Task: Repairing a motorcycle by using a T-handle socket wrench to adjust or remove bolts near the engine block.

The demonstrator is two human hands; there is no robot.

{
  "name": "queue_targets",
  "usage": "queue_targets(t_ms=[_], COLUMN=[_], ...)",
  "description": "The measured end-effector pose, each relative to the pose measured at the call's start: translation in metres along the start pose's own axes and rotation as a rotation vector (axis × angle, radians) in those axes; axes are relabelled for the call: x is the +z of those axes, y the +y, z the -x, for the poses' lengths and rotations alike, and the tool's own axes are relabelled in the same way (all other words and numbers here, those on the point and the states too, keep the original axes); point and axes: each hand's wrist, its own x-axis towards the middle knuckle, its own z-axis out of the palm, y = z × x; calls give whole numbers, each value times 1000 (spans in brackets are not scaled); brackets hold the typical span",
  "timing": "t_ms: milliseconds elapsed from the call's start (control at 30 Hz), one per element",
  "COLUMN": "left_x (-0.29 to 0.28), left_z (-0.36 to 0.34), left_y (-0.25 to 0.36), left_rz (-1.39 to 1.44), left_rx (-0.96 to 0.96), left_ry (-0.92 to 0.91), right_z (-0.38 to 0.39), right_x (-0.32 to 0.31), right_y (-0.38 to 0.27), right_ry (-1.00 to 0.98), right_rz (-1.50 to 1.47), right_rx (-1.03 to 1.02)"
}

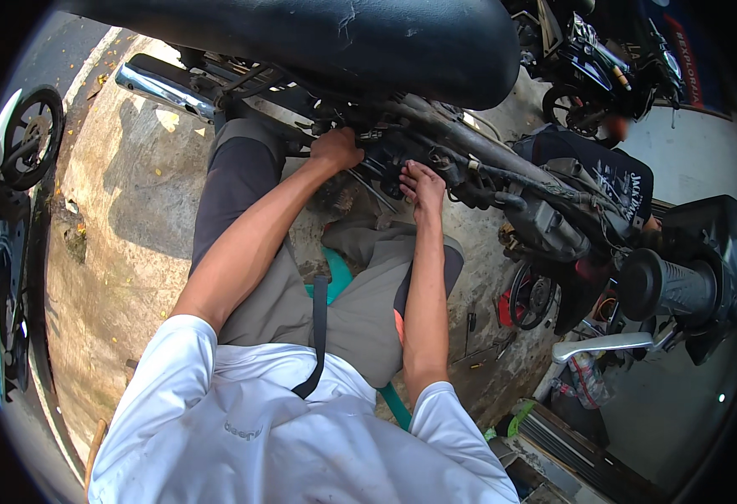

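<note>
I sit beside a motorcycle stripped of its covers, with its worn black seat [318, 42] above my hands. My left hand [337, 150] is closed in among the dark engine parts under the seat; what its fingers hold is hidden. A thin metal rod [372, 192] slants down just below it. To the right, my right hand [424, 186] has its fingers bent together against a black rounded part [392, 164]. Anything pinched in them is too small to make out. The bare frame tube [456, 134] runs from the seat toward the front.
A black handlebar grip [641, 281] and a silver lever [603, 346] jut out at the right. A chrome exhaust [162, 88] lies at the upper left. Small tools [471, 323] and a red wheel-like part [507, 307] are on the concrete. Another person [591, 164] crouches beyond the motorcycle.
</note>
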Motion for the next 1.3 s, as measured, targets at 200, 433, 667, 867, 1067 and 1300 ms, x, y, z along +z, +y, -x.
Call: queue_targets(t_ms=[200,433,667,867,1067,1300], left_x=[6,15,26,28,43,38], left_z=[4,20,16,27,10,24], left_y=[-11,-24,-64,-41,-83,-40], left_rz=[-88,-236,-443,-475,-778,-655], left_rx=[181,282,235,138,142,283], left_ry=[32,-53,-164,-127,-245,-412], right_z=[8,-19,13,8,69,141], right_x=[0,-4,22,-1,-20,-92], right_y=[-6,66,92,79,26,30], right_ry=[-76,-134,1,5,106,7], right_rz=[-73,647,1343,1171,838,82], right_rx=[93,-30,-486,-516,-670,-457])
